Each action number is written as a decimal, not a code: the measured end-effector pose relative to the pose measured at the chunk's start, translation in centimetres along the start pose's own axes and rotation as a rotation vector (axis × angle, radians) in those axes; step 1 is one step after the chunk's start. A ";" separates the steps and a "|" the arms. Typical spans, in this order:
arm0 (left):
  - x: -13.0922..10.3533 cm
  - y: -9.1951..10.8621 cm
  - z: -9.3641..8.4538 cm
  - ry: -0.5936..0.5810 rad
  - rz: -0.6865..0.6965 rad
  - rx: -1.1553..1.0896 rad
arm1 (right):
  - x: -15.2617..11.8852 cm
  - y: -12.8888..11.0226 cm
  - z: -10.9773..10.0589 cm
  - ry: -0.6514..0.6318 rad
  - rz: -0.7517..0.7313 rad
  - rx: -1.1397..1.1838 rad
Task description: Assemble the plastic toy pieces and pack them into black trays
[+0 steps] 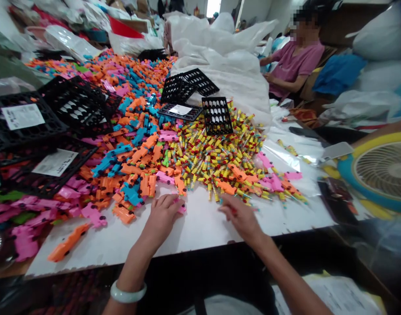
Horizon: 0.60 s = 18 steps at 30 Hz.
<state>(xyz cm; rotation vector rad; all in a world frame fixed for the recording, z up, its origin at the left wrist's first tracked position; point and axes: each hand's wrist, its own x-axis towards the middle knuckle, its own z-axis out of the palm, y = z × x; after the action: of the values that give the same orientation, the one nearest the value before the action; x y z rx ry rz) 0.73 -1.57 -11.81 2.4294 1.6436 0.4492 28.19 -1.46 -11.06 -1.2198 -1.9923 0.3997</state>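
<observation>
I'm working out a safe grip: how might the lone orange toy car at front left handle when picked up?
The orange toy car looks like moulded plastic, so probably stiff and light. Its smooth surface may be slightly slippery. The dark wheels suggest it could roll if pushed.

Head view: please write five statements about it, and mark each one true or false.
1. The left hand touches a pink toy car. True.
2. Both hands lie flat. False: the right hand is curled.
3. A black tray lies on the yellow pieces. True.
4. The bracelet is on the right wrist. False: the pale bracelet is on the left one.
5. The fan is at the left. False: the yellow-and-blue fan is at the right edge.
</observation>
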 end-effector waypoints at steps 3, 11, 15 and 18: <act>-0.7 1.1 -0.2 0.001 0.028 0.040 | -0.4 -3.0 4.1 -0.293 0.018 0.057; -1.5 0.6 -1.0 0.017 0.019 -0.026 | 0.8 -4.2 3.8 -0.415 0.071 0.234; -1.7 1.7 -0.5 0.027 -0.031 -0.328 | 0.3 -4.3 3.5 -0.400 0.127 0.346; -2.5 3.5 -0.6 0.022 -0.184 -0.583 | -0.2 -5.0 4.2 -0.418 0.134 0.403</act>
<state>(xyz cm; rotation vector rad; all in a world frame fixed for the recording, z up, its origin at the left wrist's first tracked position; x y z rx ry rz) 2.69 -5.18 -10.54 1.8387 1.4621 0.7946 22.02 -3.66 -10.94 -1.0715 -2.0330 1.1428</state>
